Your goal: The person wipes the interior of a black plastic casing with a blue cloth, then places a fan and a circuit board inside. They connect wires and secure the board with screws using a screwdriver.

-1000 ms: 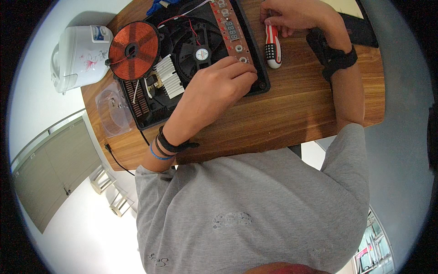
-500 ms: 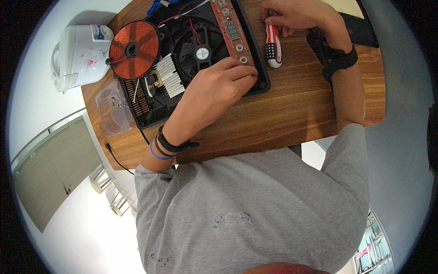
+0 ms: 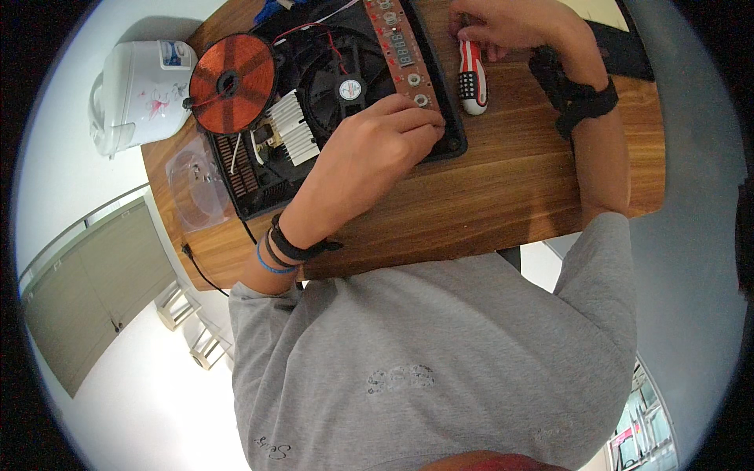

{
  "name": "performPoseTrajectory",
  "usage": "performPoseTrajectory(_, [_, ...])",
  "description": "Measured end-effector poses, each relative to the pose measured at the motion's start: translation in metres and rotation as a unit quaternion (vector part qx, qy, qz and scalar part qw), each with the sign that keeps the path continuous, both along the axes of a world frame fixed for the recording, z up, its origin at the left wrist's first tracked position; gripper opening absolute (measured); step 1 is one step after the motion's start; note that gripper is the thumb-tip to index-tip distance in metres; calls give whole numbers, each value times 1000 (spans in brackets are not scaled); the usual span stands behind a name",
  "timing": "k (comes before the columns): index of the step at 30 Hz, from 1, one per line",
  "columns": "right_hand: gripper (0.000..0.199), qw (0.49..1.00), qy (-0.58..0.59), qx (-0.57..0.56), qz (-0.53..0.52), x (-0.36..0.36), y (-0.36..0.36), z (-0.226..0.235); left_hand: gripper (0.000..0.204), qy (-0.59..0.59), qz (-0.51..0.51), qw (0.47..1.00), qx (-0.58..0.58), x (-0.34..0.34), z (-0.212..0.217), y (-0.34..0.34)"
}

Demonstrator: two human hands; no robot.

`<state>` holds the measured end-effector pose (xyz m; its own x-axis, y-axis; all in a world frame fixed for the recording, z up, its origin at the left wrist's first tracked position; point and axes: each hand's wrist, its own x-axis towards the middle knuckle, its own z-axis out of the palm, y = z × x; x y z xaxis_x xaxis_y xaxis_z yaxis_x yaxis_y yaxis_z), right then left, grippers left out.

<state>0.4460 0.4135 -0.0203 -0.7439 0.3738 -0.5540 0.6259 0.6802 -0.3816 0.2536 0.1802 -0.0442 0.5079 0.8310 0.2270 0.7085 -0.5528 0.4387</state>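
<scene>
on one table (image 3: 503,196): two hands, one cooker (image 3: 330,102), one screwdriver (image 3: 472,77).

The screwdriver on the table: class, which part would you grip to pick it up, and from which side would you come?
Grip the screwdriver by its fat red-and-white handle, probably coming from its right side. It lies flat on the wooden table, the right hand at its far end. The opened cooker, where the left hand rests, crowds its left side.

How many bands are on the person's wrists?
3 that I can see. A black band and a thin blue band circle the left wrist. A black strap wraps the right wrist. More may be hidden underneath.
</scene>
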Motion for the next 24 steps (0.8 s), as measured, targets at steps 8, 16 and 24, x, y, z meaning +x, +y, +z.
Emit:
performPoseTrajectory(8, [32,999,-3,32,8,2,-4,8,17,9,0,1000,0,0,1,0])
performPoseTrajectory(16, [30,1000,15,3,11,2,-1,8,17,-14,6,1000,1,-4,-2,1])
performPoseTrajectory(24, [32,1000,9,18,14,2,-1,10,18,-23,7,1000,-8,-6,2,2])
